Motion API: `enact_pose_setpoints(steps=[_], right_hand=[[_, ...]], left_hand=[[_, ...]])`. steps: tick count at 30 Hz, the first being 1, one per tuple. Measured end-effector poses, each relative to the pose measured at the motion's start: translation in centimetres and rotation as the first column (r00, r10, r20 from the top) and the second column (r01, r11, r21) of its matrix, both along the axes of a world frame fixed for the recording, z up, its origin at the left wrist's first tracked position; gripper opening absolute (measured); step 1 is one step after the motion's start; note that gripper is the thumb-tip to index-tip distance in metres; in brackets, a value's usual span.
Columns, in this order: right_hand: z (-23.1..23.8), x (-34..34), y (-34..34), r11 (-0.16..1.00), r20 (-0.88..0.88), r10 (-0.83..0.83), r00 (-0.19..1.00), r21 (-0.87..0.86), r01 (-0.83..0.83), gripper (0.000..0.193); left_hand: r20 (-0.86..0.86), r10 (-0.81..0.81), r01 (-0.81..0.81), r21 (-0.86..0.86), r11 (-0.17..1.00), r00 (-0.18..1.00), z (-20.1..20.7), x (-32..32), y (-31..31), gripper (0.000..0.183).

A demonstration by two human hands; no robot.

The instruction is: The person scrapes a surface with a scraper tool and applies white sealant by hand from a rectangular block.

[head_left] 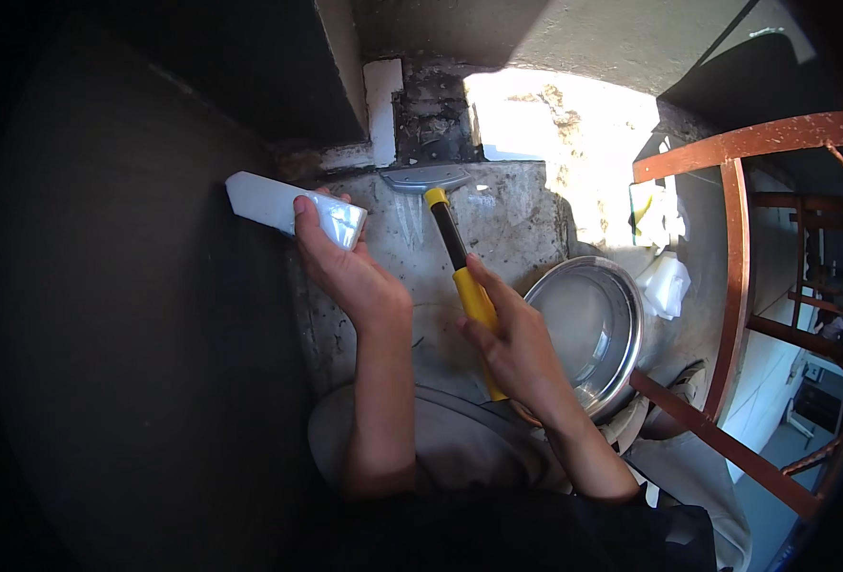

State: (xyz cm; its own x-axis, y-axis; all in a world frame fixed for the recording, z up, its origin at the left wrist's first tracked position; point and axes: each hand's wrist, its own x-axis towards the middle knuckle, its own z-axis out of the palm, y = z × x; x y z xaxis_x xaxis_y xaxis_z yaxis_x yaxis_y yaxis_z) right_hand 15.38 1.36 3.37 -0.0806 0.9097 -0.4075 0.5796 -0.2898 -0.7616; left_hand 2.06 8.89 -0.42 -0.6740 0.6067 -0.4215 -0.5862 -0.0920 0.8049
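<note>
My left hand (359, 286) is closed around a flat white strip (269, 200), which looks like a cut tile piece with a pointed far end. Its near end is glossy and catches the light. In my right hand (522, 357) is a scraper (448, 234) with a yellow and black handle, gripped along its lower part. The scraper's wide grey head lies at the far end of the bare grey floor (507, 214), by a dark, dirty patch (431, 105). Whether the blade touches the surface I cannot tell.
A round steel basin (636, 334) stands right of my right hand. Beyond it lie crumpled white plastic (667, 286) and a yellow-and-white packet (648, 214). Rusty red metal railing (736, 257) borders the right side. A dark wall (135, 286) rises on the left. White pieces (381, 110) edge the dark patch.
</note>
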Motion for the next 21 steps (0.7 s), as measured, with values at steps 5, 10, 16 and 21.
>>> enact_pose_setpoints(steps=[5, 10, 16, 21], right_hand=[[-1.0, -0.2, -0.9, 1.0, -0.006, -0.008, 1.0, -0.005, 0.008, 0.058], [-1.4, -0.1, -0.8, 0.997, -0.091, -0.038, 0.995, 0.064, 0.044, 0.057], [-1.1, -0.7, -0.2, 0.998, -0.061, -0.057, 0.997, 0.013, 0.058, 0.058], [-1.7, 0.1, -0.5, 0.996, -0.119, -0.076, 0.99, -0.047, 0.071, 0.059]], left_hand=[[-0.001, 0.008, -0.008, -0.009, 1.0, 1.0, 0.1, 0.1, 0.1, 0.053], [-0.001, 0.017, -0.017, -0.014, 1.0, 1.0, 0.0, 0.1, 0.1, 0.054], [-0.011, 0.005, -0.006, -0.008, 1.0, 1.0, -0.2, 0.0, 0.0, 0.055], [-0.01, -0.012, 0.012, -0.017, 1.0, 1.0, -0.1, 0.0, 0.0, 0.055]])
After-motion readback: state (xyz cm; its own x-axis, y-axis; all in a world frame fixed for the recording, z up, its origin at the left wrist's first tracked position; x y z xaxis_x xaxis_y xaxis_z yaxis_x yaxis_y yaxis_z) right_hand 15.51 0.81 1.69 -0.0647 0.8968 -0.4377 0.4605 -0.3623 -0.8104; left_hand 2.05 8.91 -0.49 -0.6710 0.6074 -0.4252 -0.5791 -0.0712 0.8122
